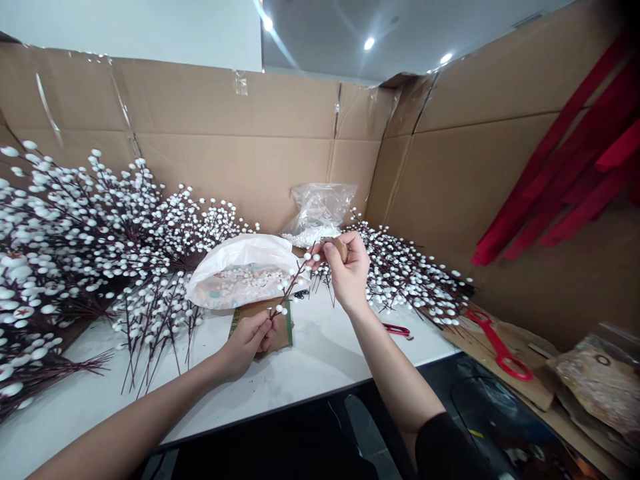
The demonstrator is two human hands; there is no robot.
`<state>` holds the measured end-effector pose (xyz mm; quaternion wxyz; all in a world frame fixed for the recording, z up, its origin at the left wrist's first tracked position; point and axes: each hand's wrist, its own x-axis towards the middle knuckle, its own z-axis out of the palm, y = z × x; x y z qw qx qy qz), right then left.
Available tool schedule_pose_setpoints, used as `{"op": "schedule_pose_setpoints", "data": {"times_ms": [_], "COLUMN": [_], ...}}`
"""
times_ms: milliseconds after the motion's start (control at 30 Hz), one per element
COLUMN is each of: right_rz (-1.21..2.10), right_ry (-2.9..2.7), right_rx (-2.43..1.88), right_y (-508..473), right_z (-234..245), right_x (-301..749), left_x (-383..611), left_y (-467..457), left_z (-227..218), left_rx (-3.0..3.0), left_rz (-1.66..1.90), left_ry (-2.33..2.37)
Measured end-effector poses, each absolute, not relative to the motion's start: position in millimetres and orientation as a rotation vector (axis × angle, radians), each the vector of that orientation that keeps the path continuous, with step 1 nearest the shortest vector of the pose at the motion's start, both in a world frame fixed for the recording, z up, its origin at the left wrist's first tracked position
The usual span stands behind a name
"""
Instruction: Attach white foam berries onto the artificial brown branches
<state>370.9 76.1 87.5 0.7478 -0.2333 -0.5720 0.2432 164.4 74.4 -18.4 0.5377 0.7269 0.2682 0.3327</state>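
Between my two hands runs a dark artificial berry stem [290, 288] with white berries, tilted up to the right. My left hand [250, 340] pinches its lower end over a brown cardboard piece with green edges [283, 320]. At the stem's upper end is my right hand [350, 270], closed on a small brown roll [341, 248] that looks like tape. Whether its fingertips also grip the stem I cannot tell. Just behind the hands lies a white plastic bag [240, 257], its mouth showing loose white berries [250, 280].
Many white berry branches [145, 220] crowd the left of the white table [320, 357]. More berry branches [405, 267] lie at the right, near a red cutter [397, 329]. Cardboard walls [225, 160] enclose the back and right. Red ribbons [555, 180] hang there above a red tool [500, 347].
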Motion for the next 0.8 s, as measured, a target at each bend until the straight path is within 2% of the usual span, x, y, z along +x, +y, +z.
{"op": "schedule_pose_setpoints", "data": {"times_ms": [800], "right_rz": [0.578], "right_ry": [-1.21], "right_rx": [-0.629], "right_y": [63], "right_z": [94], "right_x": [373], "left_x": [164], "left_y": [75], "left_z": [-19], "left_rx": [1.861], "left_rz": [0.802], "left_ry": [0.676]}}
